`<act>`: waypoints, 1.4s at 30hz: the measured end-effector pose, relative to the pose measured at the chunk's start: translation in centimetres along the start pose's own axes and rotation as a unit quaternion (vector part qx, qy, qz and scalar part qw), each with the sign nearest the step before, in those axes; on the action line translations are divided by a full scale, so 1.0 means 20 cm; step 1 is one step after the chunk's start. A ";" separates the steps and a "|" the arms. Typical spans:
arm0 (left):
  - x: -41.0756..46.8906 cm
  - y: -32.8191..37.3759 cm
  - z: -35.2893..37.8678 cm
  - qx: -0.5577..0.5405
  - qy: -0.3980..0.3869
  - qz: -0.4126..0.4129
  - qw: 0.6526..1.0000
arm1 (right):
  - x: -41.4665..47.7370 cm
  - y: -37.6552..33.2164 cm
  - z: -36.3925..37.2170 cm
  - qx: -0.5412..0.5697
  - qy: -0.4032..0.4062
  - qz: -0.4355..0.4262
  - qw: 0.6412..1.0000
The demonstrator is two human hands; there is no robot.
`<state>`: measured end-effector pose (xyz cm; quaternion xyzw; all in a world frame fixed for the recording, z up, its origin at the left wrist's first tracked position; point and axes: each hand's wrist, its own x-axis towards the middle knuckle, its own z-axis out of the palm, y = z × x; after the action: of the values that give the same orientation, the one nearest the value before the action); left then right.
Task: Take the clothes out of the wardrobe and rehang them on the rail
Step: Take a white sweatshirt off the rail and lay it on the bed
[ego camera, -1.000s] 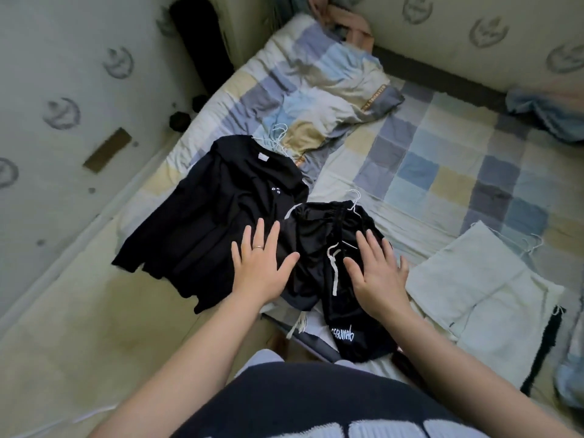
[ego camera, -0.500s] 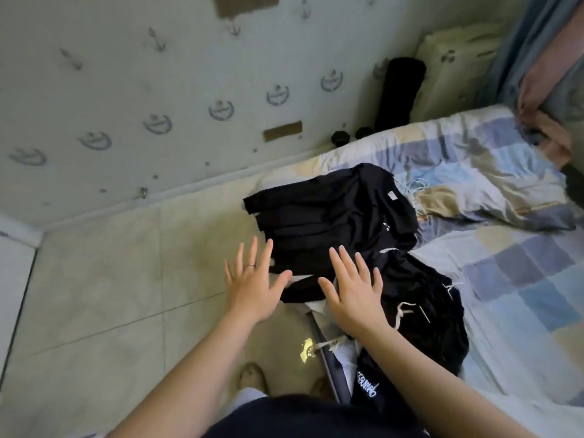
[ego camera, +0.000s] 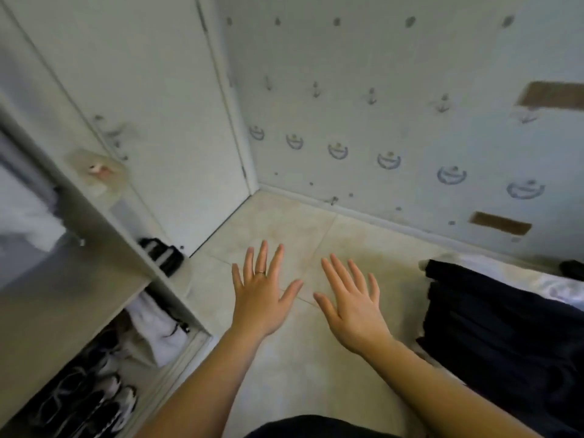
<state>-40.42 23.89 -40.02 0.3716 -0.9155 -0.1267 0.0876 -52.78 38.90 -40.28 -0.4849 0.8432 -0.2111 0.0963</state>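
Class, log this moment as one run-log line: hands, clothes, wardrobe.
left hand: open, empty | right hand: open, empty | black clothes: piled right | wardrobe: left, open, shoes inside

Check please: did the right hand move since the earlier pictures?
Yes. The right hand has left the black clothes and now hovers open over the floor tiles, beside them.

Both arms stretched out forward, bare forearms coming in from bottom of view. Left hand [ego camera: 260, 300] flat, palm down, fingers straight and spread, ring [ego camera: 260, 273] on ring finger, thumb sticking out to the right. Right hand [ego camera: 354, 306] same deal, fingers splayed, angled a bit leftward. Hands near each other, thumbs close, not touching. Neither holding anything.
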 end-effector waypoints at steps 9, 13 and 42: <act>-0.13 -0.94 -0.83 0.061 0.190 -0.134 0.971 | 0.55 -1.15 0.11 -0.019 0.058 -0.246 0.967; -0.17 -1.22 -1.22 0.111 0.252 -0.149 0.950 | 0.74 -1.63 0.04 -0.016 0.101 -0.341 0.934; 0.30 -2.20 -3.41 0.171 0.471 -0.274 0.821 | 1.98 -3.96 -1.34 0.016 0.340 -0.542 0.768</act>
<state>1.58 -22.18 12.18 0.6307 -0.6301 0.2037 0.4046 -21.25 -22.92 20.98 -0.7563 0.4146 -0.3927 -0.3194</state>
